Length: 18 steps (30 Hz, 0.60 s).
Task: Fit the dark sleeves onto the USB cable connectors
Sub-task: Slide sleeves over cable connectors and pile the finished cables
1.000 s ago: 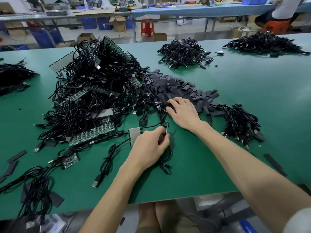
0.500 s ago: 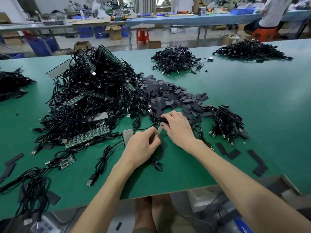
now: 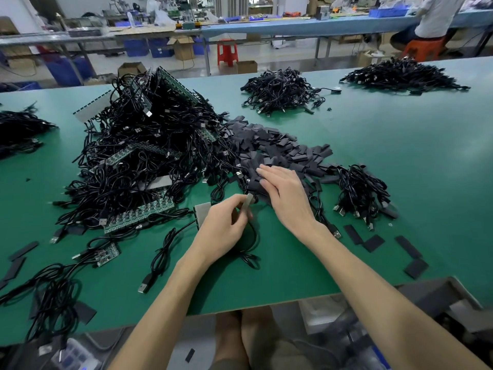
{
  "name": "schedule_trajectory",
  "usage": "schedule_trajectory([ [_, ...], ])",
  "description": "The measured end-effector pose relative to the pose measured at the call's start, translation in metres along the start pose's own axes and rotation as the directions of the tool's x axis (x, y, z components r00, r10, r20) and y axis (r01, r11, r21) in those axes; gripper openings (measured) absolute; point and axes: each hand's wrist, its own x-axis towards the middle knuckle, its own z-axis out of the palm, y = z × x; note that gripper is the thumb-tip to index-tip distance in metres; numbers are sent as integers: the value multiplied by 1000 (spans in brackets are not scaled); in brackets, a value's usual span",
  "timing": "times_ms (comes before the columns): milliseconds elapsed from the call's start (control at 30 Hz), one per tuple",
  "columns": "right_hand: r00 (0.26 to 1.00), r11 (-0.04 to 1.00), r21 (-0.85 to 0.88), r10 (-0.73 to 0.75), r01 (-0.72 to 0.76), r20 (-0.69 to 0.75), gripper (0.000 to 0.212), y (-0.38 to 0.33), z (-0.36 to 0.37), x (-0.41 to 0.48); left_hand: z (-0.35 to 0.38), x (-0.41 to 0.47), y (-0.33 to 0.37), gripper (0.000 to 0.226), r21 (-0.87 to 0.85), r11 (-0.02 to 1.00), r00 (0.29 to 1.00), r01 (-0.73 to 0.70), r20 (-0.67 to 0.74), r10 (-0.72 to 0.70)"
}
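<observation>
Gripping a USB connector [image 3: 249, 203], left hand [image 3: 224, 232] sits beside right hand [image 3: 286, 194] touching sleeves [image 3: 266, 145].

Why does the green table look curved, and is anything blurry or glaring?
Head view: the wide-angle lens bows the edges of the green table; the light is even, with a soft shadow under the left hand, which pinches a grey connector; no strong glare; the black cable pile loses detail; the bottom corners look smeared.

Green worktable [image 3: 400, 161], red stool [image 3: 227, 52] behind
</observation>
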Motion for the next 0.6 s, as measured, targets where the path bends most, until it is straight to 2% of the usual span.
schedule_trajectory([
  [100,996,998,41,-42,46,-82,34,-3,-1,-8,-2,1,1,18,-64,998,999,-21,-30,19],
  [200,1000,980,200,-4,7,-16,36,-6,-3,-15,-2,2,1,22,-86,996,1000,-13,-27,10],
  [267,999,953,302,34,-35,10,27,-7,-3,-20,-2,2,1,23,-87,996,1000,-7,-17,6],
  [333,994,901,420,102,-108,38,18,-7,-2,-25,-3,2,1,24,-89,996,1000,-6,-3,5],
  [400,983,835,519,164,-182,81,19,-6,-2,-29,-4,1,1,25,-88,996,1000,-10,6,10],
  [500,968,758,603,215,-249,129,27,-4,-4,-29,-4,0,3,25,-75,997,1000,-9,7,9],
  [600,968,750,613,208,-249,138,26,-5,-4,-29,-4,0,5,22,-60,998,1000,4,-18,-5],
])
